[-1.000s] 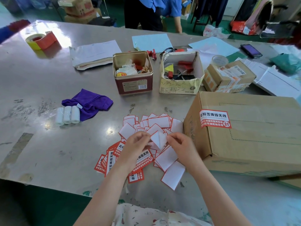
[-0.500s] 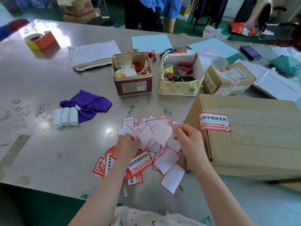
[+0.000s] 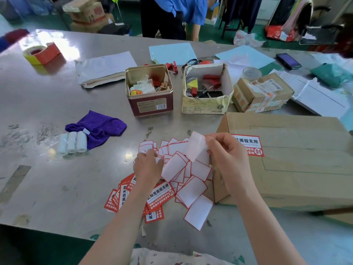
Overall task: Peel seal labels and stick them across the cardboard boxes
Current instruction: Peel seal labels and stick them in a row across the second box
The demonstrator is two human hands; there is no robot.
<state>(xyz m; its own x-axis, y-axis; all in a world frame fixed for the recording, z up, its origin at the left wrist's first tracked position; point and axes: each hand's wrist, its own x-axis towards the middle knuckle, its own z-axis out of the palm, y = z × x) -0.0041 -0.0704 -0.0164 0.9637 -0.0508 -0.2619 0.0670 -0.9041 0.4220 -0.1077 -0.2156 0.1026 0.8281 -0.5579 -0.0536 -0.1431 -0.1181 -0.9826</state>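
Note:
My right hand (image 3: 228, 159) pinches a peeled seal label (image 3: 195, 145), held up with its pale underside toward me, just left of the large cardboard box (image 3: 298, 169). One red-and-white seal label (image 3: 250, 145) is stuck over the box's near left top edge. My left hand (image 3: 148, 167) holds a white backing sheet (image 3: 174, 166) low over the pile of spent white backings (image 3: 193, 180). Unpeeled red labels (image 3: 160, 194) lie fanned out under my left wrist.
A purple cloth (image 3: 99, 126) and three small white rolls (image 3: 73, 142) lie at left. A red tin (image 3: 150, 90), an open white box of clips (image 3: 206, 90) and a taped parcel (image 3: 261, 94) stand behind the pile. A person in blue (image 3: 172, 14) stands across the table.
My hands came apart: the right one lifted the peeled label up and right toward the box, while the left one lowered with the backing sheet over the pile.

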